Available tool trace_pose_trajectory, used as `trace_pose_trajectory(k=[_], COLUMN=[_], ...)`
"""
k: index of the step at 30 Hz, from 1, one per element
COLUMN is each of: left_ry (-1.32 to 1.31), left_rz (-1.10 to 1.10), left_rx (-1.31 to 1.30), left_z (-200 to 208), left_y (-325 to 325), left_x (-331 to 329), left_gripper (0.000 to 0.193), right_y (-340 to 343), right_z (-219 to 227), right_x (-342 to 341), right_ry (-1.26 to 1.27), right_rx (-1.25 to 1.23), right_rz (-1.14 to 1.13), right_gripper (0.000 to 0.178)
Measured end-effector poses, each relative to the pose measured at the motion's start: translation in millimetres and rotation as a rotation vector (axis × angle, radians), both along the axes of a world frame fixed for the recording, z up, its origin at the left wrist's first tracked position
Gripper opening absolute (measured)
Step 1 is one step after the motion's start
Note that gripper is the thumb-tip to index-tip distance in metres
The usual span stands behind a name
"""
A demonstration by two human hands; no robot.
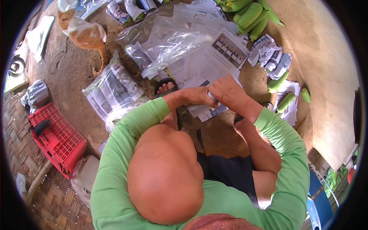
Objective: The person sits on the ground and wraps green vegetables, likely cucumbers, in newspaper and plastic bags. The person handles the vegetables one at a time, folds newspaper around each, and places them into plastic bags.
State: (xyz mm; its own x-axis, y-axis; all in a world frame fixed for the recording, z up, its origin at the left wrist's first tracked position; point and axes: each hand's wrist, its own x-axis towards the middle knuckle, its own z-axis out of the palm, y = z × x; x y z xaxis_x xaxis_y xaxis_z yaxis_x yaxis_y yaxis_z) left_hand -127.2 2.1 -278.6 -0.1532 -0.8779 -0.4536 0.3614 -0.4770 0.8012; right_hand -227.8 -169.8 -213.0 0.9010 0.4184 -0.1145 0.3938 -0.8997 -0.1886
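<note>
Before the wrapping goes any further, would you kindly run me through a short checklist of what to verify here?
1. Both hands on the piece: left hand and right hand meet on a paper-wrapped item: ok.
2. Item fully covered: hidden by fingers: cannot tell.
3. Newspaper sheets within reach: ok.
4. Unwrapped green vegetables close by: ok.
5. Cat away from the hands: ok.

Rural packing yard: bare earth floor (73, 73), woven bamboo mat (23, 153), green produce (251, 15), newspaper sheets (214, 57), cat (84, 32).
</note>
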Motion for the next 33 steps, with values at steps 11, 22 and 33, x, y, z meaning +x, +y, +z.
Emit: trace_pose_trajectory(k=[11,22,33], left_ry=[-1.245,-0.652,0.429], left_rz=[-0.181,-0.053,0.914], left_rx=[-0.350,-0.036,-0.007], left_z=[24,54,44], left_y=[7,11,29], left_x=[-4,21,47], left_gripper=[0.059,0.071,0.058], right_y=[-10,-9,58], right_z=[22,52,28], right_x=[13,33,47], right_ry=[1.160,0.489,0.229], right_rx=[0.446,0.070,0.931], right_rz=[-0.589,-0.245,-0.706], right_gripper=[0.042,0.053,0.079])
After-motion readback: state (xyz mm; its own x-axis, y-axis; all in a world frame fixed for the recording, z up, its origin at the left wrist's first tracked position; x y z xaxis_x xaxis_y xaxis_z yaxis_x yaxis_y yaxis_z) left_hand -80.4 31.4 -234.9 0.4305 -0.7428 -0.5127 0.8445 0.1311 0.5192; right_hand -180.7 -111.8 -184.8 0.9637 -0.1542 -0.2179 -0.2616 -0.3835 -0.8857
